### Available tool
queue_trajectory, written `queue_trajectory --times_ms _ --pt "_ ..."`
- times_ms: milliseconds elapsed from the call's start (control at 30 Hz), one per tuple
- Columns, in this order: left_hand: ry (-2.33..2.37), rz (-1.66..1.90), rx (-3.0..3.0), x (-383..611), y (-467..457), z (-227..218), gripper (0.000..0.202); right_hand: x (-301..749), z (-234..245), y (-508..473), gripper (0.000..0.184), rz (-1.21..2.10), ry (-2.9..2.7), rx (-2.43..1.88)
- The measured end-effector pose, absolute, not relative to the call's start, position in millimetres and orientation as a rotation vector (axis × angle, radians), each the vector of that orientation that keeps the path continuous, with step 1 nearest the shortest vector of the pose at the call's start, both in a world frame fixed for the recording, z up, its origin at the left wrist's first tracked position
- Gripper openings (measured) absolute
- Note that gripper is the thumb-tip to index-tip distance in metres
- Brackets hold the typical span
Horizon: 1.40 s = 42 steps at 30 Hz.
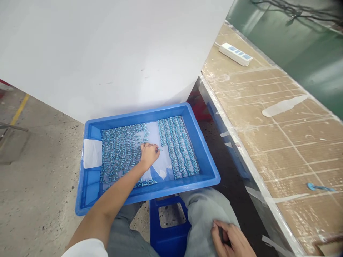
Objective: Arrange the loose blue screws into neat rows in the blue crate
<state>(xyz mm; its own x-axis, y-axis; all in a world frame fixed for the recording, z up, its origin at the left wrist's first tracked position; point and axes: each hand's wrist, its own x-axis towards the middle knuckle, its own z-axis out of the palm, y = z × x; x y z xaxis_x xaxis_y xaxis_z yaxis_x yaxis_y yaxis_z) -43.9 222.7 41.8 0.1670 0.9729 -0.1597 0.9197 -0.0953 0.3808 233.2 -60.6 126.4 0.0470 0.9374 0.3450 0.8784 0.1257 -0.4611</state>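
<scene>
Plainly, most of what lies here sits in one shallow blue plastic tray [197, 142], rectangular with rounded corners and sloping walls. Small teal pieces [120, 146], slim and pointed, fill its left part in dense, slightly ragged rows; more of them, the right-hand block [178, 146], stand in neater slanting columns. Between the two groups runs a bare strip of pale, smooth liner [162, 162], with an uneven, shiny patch towards the near side. A white paper sheet [92, 154] covers part of the tray's left wall.

The left hand [150, 154] reaches over that strip, at the edge of the left group. Its fingers are bent and drawn together beside one small teal piece [160, 150]; whether they pinch it, I cannot tell. The right hand [233, 240] rests at the near right on grey, creased trousers [211, 210], fingers loosely curled, thumb apart from them.

Below the tray is a blue plastic stool [168, 235] with a rectangular opening. To the right, film and tape cover a brown cardboard-topped table [268, 139].
</scene>
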Motion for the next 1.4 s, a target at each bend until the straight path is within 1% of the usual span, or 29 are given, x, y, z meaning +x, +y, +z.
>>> queue_trajectory --times_ms 233,500,667,733,800,967,1167,1400 --pt "1.922 0.229 1.929 -18.1 221.8 35.5 0.019 233.7 124.9 -60.4 0.007 0.143 -1.819 -1.756" --pt "1.952 0.274 1.886 -7.9 227.5 37.8 0.021 233.8 124.5 -59.9 0.006 0.136 -1.814 -1.742" --pt "1.982 0.356 1.86 -13.5 227.0 49.7 0.032 234.3 124.3 -60.9 0.007 0.154 -1.788 -1.775" --pt "1.972 0.376 1.884 -28.3 225.4 57.2 0.025 235.5 124.4 -61.3 0.007 0.151 -1.791 -1.767" --pt "1.927 0.325 1.918 -48.3 221.7 63.7 0.017 237.1 124.5 -61.0 0.006 0.137 -1.8 -1.746" --pt "1.823 0.104 2.017 -80.8 205.9 67.8 0.022 239.5 123.8 -59.6 0.006 0.124 -1.809 -1.72" --pt "1.841 -0.056 2.105 -64.8 201.0 58.5 0.028 237.9 122.7 -61.6 0.007 0.138 -1.812 -1.72" --pt "1.838 -0.057 2.056 -46.7 209.1 52.9 0.028 239.6 120.3 -63.3 0.008 0.108 -1.835 -1.699"
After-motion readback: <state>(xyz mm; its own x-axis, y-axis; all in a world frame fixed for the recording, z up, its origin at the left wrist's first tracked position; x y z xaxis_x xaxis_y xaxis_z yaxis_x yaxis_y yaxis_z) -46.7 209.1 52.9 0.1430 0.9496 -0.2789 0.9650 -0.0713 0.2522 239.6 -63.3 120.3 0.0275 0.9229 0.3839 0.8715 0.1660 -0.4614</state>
